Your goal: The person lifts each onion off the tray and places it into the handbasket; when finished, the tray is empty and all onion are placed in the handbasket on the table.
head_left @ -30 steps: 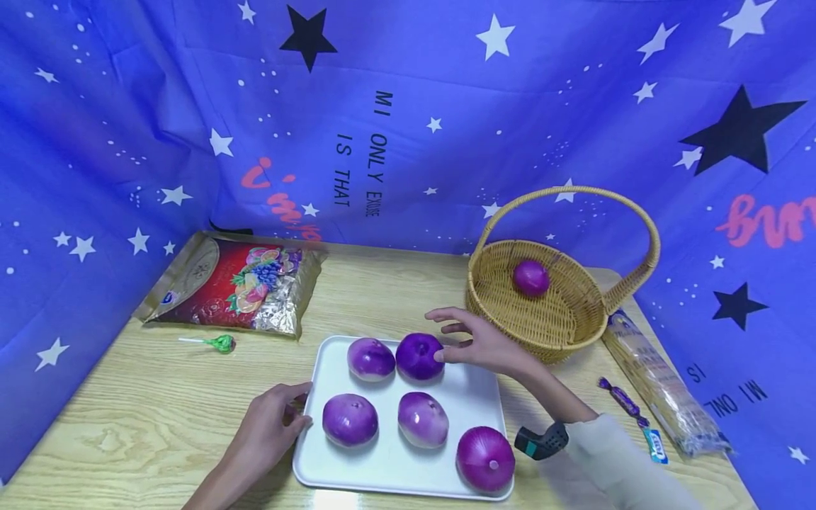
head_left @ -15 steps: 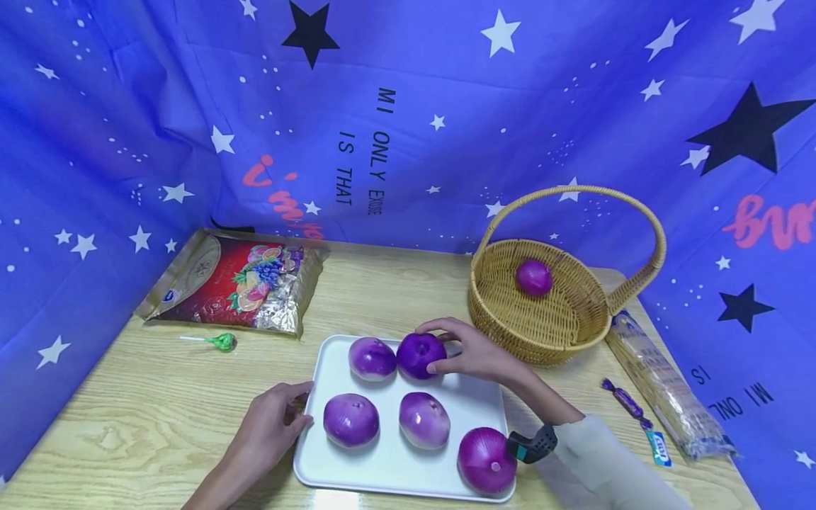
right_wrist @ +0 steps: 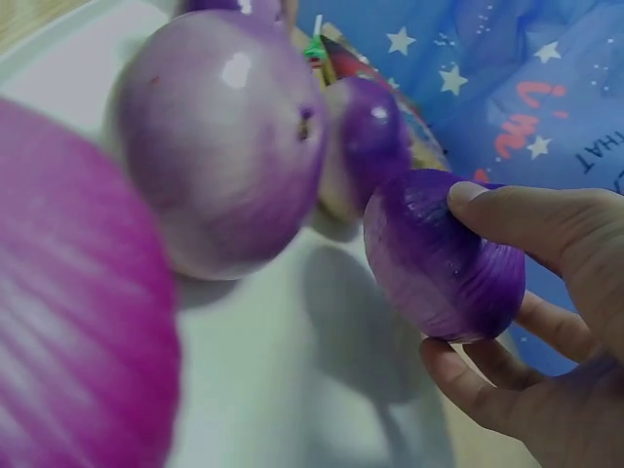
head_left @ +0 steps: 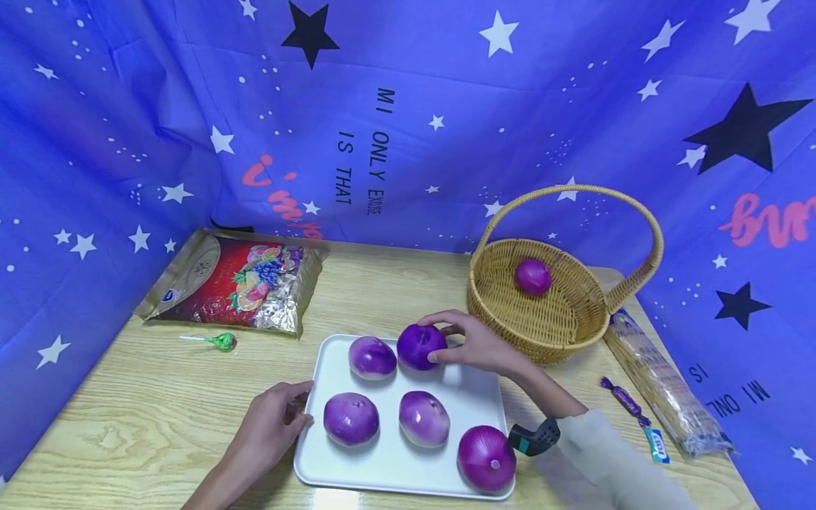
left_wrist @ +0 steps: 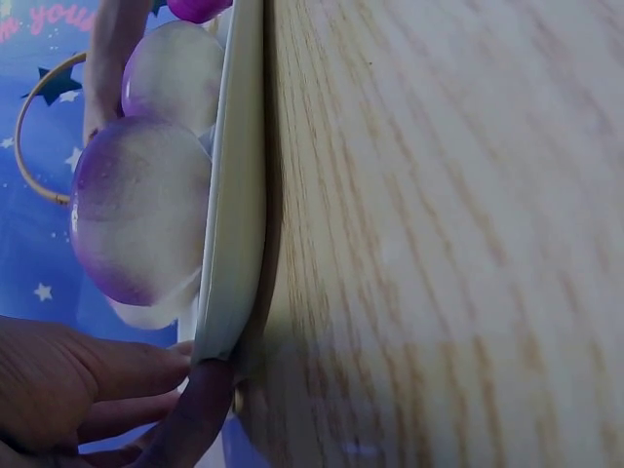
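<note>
My right hand (head_left: 474, 345) grips a dark purple onion (head_left: 417, 347) at the back of the white tray (head_left: 395, 476). In the right wrist view this onion (right_wrist: 439, 258) is held between thumb and fingers, just above the tray. My left hand (head_left: 270, 425) pinches the tray's left edge; in the left wrist view its fingertips meet at the tray's corner (left_wrist: 229, 244). Still on the tray are a purple-and-white onion (head_left: 372, 358) at back left, an onion (head_left: 350, 419) at front left, a pale-sided one (head_left: 423, 419) in the middle and a magenta onion (head_left: 486, 459) at front right.
A wicker basket (head_left: 538, 340) with a tall handle stands behind on the right, one onion (head_left: 533, 276) inside. Farther right lie a long clear packet (head_left: 669, 386) and wrapped candies (head_left: 625, 401). A candy bag (head_left: 236, 283) and a green lollipop (head_left: 223, 341) lie at left.
My right hand has closed its fingers round the dark purple onion and raised it slightly from the tray. The left hand has stayed at the tray's edge.
</note>
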Tool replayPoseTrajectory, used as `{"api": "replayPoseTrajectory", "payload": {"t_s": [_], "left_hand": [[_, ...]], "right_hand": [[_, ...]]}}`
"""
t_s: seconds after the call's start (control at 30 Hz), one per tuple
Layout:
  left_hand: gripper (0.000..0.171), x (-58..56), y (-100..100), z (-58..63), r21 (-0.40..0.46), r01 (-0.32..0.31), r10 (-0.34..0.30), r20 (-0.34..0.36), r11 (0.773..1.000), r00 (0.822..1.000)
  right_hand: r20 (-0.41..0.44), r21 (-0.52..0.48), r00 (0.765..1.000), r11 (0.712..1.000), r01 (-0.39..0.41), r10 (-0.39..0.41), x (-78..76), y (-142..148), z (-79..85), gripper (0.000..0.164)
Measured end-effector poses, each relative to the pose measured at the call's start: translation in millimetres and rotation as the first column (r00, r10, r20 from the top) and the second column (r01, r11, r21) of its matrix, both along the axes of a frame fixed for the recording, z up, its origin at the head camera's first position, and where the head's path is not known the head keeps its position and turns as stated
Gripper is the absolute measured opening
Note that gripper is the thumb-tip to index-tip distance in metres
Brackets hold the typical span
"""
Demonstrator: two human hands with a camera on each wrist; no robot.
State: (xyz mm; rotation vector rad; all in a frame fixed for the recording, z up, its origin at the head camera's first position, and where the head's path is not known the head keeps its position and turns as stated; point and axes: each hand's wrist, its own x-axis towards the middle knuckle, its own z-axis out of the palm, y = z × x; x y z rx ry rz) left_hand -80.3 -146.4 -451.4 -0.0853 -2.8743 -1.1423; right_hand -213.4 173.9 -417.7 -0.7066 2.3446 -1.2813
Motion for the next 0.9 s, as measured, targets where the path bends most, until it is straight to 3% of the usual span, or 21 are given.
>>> {"api": "replayPoseTrajectory", "payload": {"t_s": [0.17, 0.4, 0.53, 0.67, 0.9], "left_hand": [[0.048, 0.1, -0.1, 0.0, -0.01, 0.009, -0.009, -0.007, 1.0, 1.0], [0.049, 0.5, 0.3, -0.5, 0.014, -0.002, 0.002, 0.033, 1.0, 0.999], [0.049, -0.1, 0.6, 0.3, 0.018, 0.001, -0.002, 0.04, 1.0, 0.999], [0.049, -0.2, 0.7, 0.6, 0.013, 0.002, -0.002, 0.039, 1.0, 0.999], [0.048, 1.3, -0.2, 0.3, 0.018, 0.012, -0.012, 0.018, 1.0, 1.0]], "right_hand": [[0.019, -0.027, 0.999, 0.999, 0.047, -0.047, -2.7, 9.4, 15.4, 0.055], [0.021, -0.028, 0.986, 0.985, 0.168, -0.168, -8.4, 30.0, 36.3, 0.053], [0.052, -0.094, 0.975, 0.971, 0.218, -0.214, -15.2, 45.0, 45.2, 0.053], [0.113, -0.187, 0.958, 0.942, 0.28, -0.263, -21.1, 60.6, 52.2, 0.056], [0.184, -0.232, 0.898, 0.87, 0.435, -0.4, -31.1, 95.6, 49.6, 0.06]]}}
